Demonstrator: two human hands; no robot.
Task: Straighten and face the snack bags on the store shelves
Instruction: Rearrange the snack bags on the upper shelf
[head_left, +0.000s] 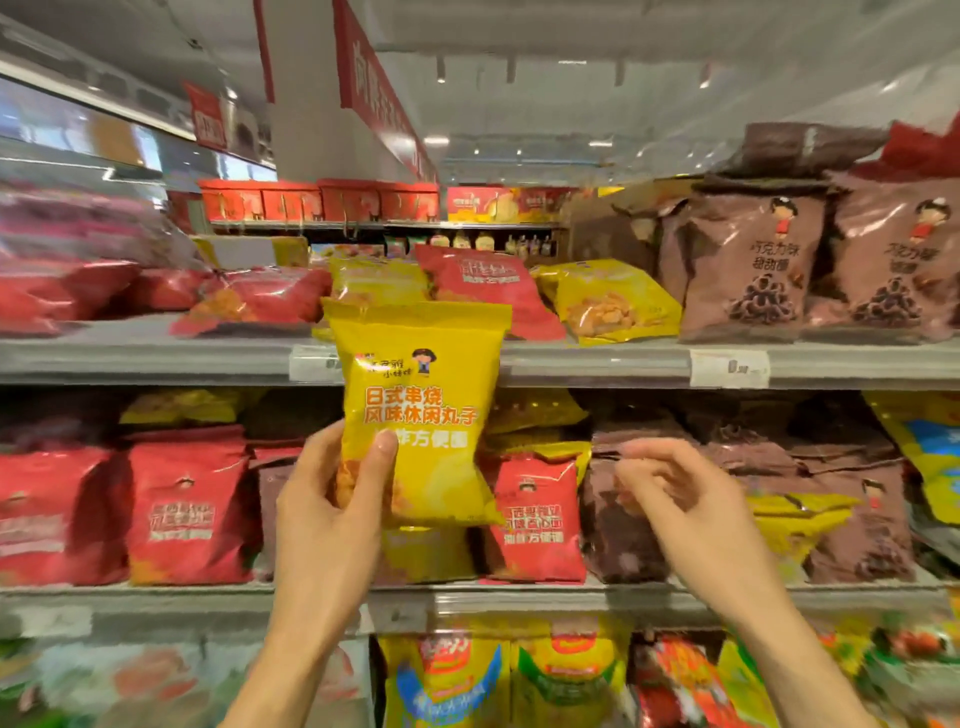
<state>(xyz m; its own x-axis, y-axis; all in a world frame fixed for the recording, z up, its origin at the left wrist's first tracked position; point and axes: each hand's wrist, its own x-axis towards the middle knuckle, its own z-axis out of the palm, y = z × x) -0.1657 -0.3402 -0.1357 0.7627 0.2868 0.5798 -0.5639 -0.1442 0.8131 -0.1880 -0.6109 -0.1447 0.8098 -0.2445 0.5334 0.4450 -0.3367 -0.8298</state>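
Observation:
My left hand (337, 488) grips a yellow snack bag (421, 395) by its lower left corner and holds it upright in front of the shelves, its printed face toward me. My right hand (670, 488) hovers to the right of the bag with fingers loosely curled, holding nothing, in front of brown bags (618, 525) on the middle shelf. On the upper shelf (156, 353) lie a tilted red bag (483, 291) and flat yellow bags (608, 301). A red bag (540, 519) stands just behind the held bag.
Upright brown bags (748, 265) fill the upper shelf's right side, red bags (187, 504) the middle shelf's left. Price tags (730, 368) sit on the shelf rail. The bottom shelf holds yellow and mixed bags (447, 680). Red boxes (317, 200) stand on a far shelf.

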